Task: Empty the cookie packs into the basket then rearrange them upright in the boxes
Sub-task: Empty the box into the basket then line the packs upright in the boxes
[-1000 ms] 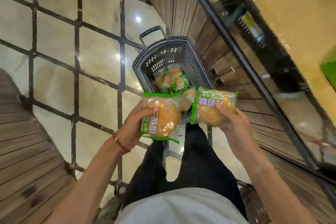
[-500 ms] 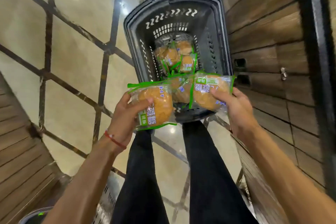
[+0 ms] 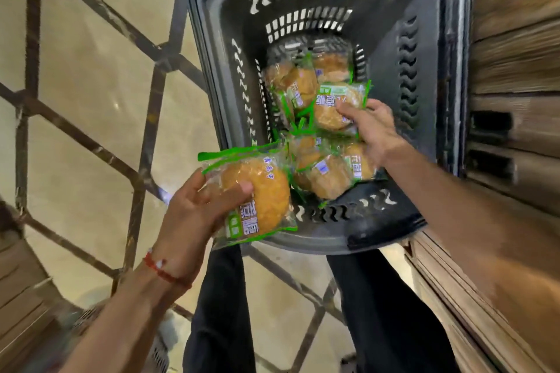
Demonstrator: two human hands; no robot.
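Note:
A dark plastic basket (image 3: 430, 48) stands on the floor ahead of me, with several clear, green-edged cookie packs (image 3: 321, 172) piled in its bottom. My left hand (image 3: 194, 209) grips one cookie pack (image 3: 260, 200) just over the basket's near left rim. My right hand (image 3: 372, 127) reaches down inside the basket and pinches another cookie pack (image 3: 330, 109) low above the pile. No boxes are in view.
A wooden panelled counter front (image 3: 512, 70) runs along the basket's right side. The tiled floor (image 3: 85, 70) with dark grid lines spreads to the left. My dark trouser legs (image 3: 388, 312) stand below the basket. A wooden surface (image 3: 18, 297) sits at the lower left.
The view has dropped closer to the basket. My right hand has gone from the near rim down into the basket with its pack. My left hand stays near the rim with its pack.

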